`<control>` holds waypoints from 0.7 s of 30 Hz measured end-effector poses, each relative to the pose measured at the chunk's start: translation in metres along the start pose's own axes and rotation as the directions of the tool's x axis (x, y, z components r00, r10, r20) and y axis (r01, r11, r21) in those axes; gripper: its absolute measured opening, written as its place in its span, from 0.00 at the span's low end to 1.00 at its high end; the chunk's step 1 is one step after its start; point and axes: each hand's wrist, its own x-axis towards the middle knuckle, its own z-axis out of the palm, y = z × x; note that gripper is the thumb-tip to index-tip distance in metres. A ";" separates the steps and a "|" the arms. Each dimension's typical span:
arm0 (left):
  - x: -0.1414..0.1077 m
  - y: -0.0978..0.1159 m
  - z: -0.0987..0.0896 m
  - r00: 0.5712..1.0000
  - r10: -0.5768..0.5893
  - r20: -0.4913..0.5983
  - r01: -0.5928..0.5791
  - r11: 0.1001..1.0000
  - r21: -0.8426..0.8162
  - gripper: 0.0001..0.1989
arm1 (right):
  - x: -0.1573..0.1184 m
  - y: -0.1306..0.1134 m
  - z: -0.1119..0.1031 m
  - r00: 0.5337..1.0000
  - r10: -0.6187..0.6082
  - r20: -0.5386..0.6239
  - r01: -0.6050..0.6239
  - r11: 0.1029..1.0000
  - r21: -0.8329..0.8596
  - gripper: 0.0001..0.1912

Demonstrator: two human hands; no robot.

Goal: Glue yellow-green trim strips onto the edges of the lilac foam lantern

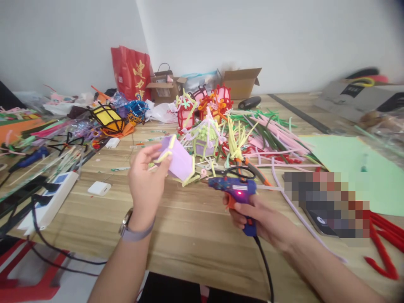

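Note:
My left hand [147, 170] grips a small purple paper lantern body [179, 161] edged with pale yellow pipe cleaner, tilted above the table. In my right hand [249, 210] is a blue hot glue gun [235, 187], its red light lit and its nozzle toward the lantern body, apart from it. A finger lies at the orange trigger. A translucent glue stick [269, 187] sticks out of the gun's back. Just behind stands a finished-looking green and purple lantern [204, 141] with a pointed top.
Red lanterns [186, 115], yellow pipe cleaners [237, 136] and a pink and green pipe cleaner pile [277, 134] lie behind. Orange-handled pliers [260, 173] sit beyond the gun. At left is a power strip [52, 206]; at right, green paper [356, 168]. The gun's cord [265, 265] trails toward me.

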 end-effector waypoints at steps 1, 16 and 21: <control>0.002 -0.001 -0.001 0.999 0.017 -0.033 -0.017 1.000 -0.005 0.18 | 0.001 0.000 0.002 0.998 0.058 0.037 -0.059 0.998 0.033 0.17; 0.000 0.000 0.004 0.995 0.039 0.093 -0.031 0.995 -0.093 0.15 | 0.002 0.012 0.007 0.947 0.256 0.194 -0.173 0.916 -0.362 0.18; -0.011 0.008 0.008 0.904 0.026 0.427 0.024 0.993 -0.111 0.14 | 0.004 0.007 0.001 0.997 0.051 0.065 0.021 0.602 -0.798 0.09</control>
